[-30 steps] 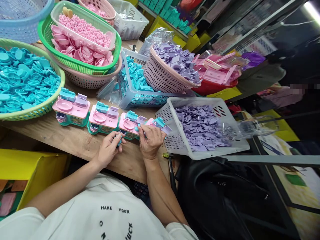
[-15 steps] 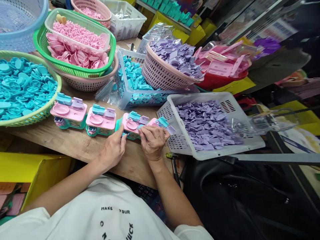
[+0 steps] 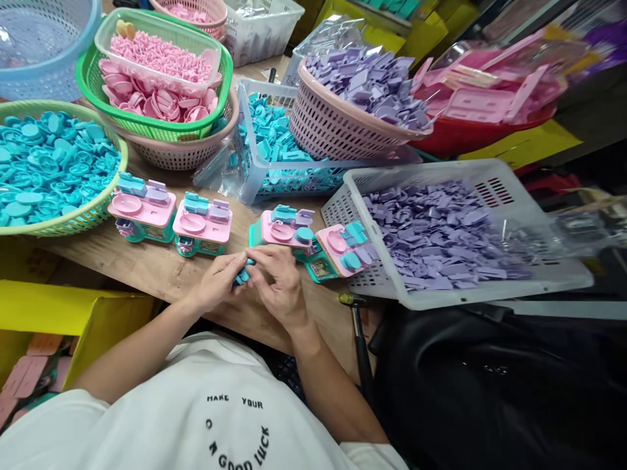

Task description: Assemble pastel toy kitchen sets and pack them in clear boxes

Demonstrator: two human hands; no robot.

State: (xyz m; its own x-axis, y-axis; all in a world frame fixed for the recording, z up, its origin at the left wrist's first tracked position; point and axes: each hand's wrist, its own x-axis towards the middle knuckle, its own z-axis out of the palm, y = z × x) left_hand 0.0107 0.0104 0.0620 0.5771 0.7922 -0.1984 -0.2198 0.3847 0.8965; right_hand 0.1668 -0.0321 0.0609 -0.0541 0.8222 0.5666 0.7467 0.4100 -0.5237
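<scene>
My left hand (image 3: pixel 220 281) is closed around a few small blue plastic pieces (image 3: pixel 242 273), partly hidden by its fingers. The fingertips of my right hand (image 3: pixel 281 284) meet the left ones and pinch at a blue piece there. Just behind my hands stands a pink and teal toy kitchen unit (image 3: pixel 274 230) with a round blue piece (image 3: pixel 304 235) on its top. Right of it, a second unit (image 3: pixel 337 241) sits at an angle and bears another round blue piece (image 3: pixel 350 261). Two similar units (image 3: pixel 131 206) (image 3: pixel 193 224) stand to the left, without a round blue piece on top.
A green basket (image 3: pixel 122 156) of blue parts stands left. Behind are a blue crate (image 3: pixel 255 176), a pink basket (image 3: pixel 343 124) of purple parts and a green basket (image 3: pixel 147 134) of pink parts. A white crate (image 3: pixel 382 261) of purple pieces and a hammer (image 3: pixel 360 333) lie right.
My right hand has left the rightmost toy units and moved left to meet my left hand. Round blue pieces now show on both. The view has shifted a little.
</scene>
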